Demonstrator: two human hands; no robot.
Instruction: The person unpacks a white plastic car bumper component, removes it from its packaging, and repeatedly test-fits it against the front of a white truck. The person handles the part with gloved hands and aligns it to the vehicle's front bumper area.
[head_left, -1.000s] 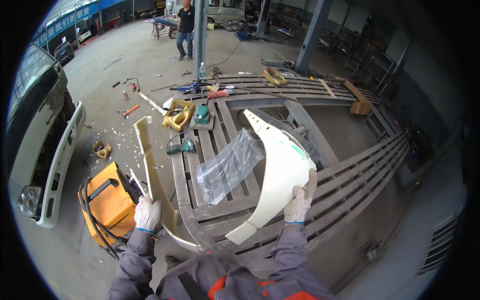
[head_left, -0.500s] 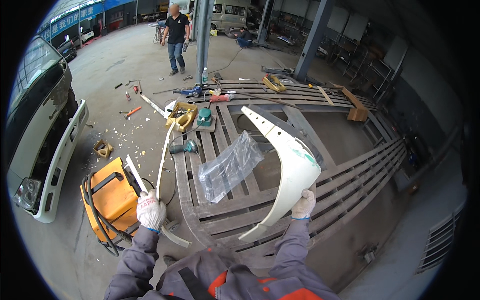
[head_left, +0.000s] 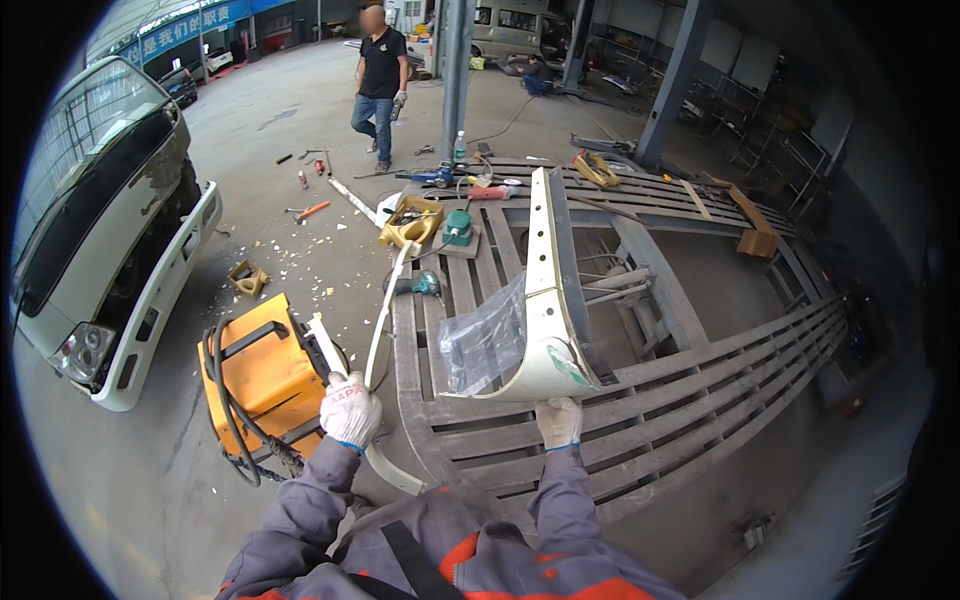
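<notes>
Head view: saw at nine to ten o'clock a white vehicle front (head_left: 115, 215) with a white bumper (head_left: 165, 288), well apart from the hands. Passed an orange boxy machine (head_left: 265, 375) at eight, looped with black hose. Found the gloved left hand (head_left: 350, 410) between seven and eight, with fingers wrapped snugly around a thin cream trim strip (head_left: 383, 315), curving up toward eleven and down toward seven. Noted beyond its upper end a cut-down yellow container (head_left: 397, 233), a teal drill (head_left: 430, 283) and a teal sander (head_left: 458, 228). Made out a clear plastic bag (head_left: 483, 345) near the dial's centre, partly behind a curved cream panel (head_left: 541, 310). Traced that panel from one o'clock down toward six, swung from broadside half a second earlier to nearly edge-on; judged that turn to put its upright flange and row of holes in plainer sight. Saw the gloved right hand (head_left: 558, 423) at five, closed on the panel's lower edge, but could not tell the fingertips' placing behind. Ended on a slatted metal platform (head_left: 655, 285), stretching toward three.
</notes>
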